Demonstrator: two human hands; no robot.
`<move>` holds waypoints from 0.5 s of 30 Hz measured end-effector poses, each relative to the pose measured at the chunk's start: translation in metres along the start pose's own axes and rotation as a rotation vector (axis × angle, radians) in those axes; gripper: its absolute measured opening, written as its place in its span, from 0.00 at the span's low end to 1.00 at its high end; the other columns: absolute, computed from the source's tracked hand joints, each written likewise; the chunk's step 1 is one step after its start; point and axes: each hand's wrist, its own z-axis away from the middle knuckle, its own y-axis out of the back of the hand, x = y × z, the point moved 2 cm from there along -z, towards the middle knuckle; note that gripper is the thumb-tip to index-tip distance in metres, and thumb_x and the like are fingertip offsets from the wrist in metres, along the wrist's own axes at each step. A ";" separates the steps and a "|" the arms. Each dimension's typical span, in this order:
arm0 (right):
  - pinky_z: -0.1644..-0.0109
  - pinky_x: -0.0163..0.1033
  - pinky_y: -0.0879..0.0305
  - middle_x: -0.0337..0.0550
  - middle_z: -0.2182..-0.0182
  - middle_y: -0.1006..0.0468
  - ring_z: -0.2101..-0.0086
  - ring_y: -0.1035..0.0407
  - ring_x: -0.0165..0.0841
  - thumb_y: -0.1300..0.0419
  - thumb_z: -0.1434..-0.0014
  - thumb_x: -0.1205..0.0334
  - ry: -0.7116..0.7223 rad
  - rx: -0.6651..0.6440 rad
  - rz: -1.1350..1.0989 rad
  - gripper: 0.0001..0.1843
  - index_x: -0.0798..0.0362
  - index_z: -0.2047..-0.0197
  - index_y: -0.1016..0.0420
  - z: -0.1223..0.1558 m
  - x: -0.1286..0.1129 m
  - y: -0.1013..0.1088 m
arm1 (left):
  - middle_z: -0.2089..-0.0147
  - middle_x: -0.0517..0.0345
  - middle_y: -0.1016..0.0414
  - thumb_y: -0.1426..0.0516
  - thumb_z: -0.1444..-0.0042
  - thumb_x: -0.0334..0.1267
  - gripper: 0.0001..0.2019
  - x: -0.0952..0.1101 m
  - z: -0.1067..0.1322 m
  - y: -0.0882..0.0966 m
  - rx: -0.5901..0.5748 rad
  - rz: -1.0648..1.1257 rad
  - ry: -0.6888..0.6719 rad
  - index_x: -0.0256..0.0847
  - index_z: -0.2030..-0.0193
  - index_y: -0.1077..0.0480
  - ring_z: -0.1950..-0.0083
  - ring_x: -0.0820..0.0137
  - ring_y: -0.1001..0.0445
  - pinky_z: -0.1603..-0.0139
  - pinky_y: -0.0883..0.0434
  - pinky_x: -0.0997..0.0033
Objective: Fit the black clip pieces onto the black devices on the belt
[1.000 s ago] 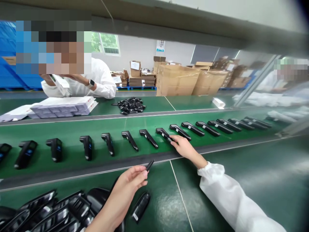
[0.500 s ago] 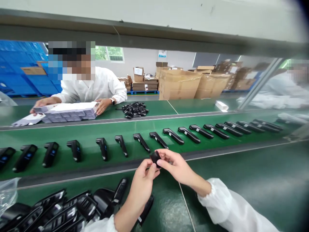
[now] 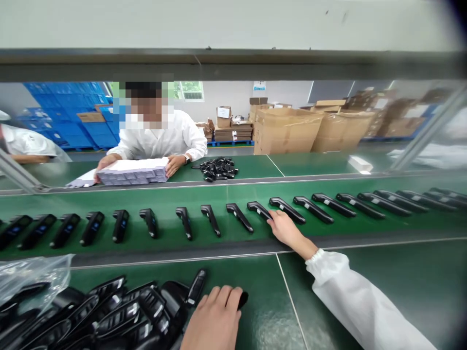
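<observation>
Workshop background: big brown cardboard boxes (image 3: 286, 129) and stacked blue crates (image 3: 69, 116) by a pale wall. Long green belt (image 3: 235, 192) crosses the middle, carrying a row of black, angled, pistol-shaped plastic devices (image 3: 156, 223); left-hand ones show blue markings, several others small pale labels.

Right hand (image 3: 286, 228), white elastic-cuffed sleeve (image 3: 361, 296), is at one black angled device with a pale label (image 3: 258, 209), in the row on the belt. Fingers close together on its lower end; can't tell if they pinch it.

Left hand (image 3: 216, 316) is on the near side, back up, over the dark green glossy surface (image 3: 268, 311). Fingers bent, side by side; tips hidden, grip can't be told. Dark rounded end of a black piece (image 3: 243, 300) pokes out past them. Just left: heap of black plastic shells (image 3: 120, 311), clear plastic bag (image 3: 44, 272) partly over it.

Across the belt, co-worker in white coat (image 3: 164, 133), hands at both ends of a white flat-box stack (image 3: 133, 170); black cable pile (image 3: 218, 168) beside.
</observation>
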 end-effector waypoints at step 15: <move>0.54 0.36 0.28 0.43 0.53 0.25 0.55 0.29 0.36 0.47 0.31 0.57 0.703 -0.323 -0.674 0.19 0.36 0.38 0.33 0.094 -0.127 0.087 | 0.74 0.64 0.34 0.47 0.43 0.51 0.15 -0.017 -0.020 0.015 -0.016 0.986 0.250 0.41 0.65 0.32 0.74 0.69 0.33 0.76 0.38 0.73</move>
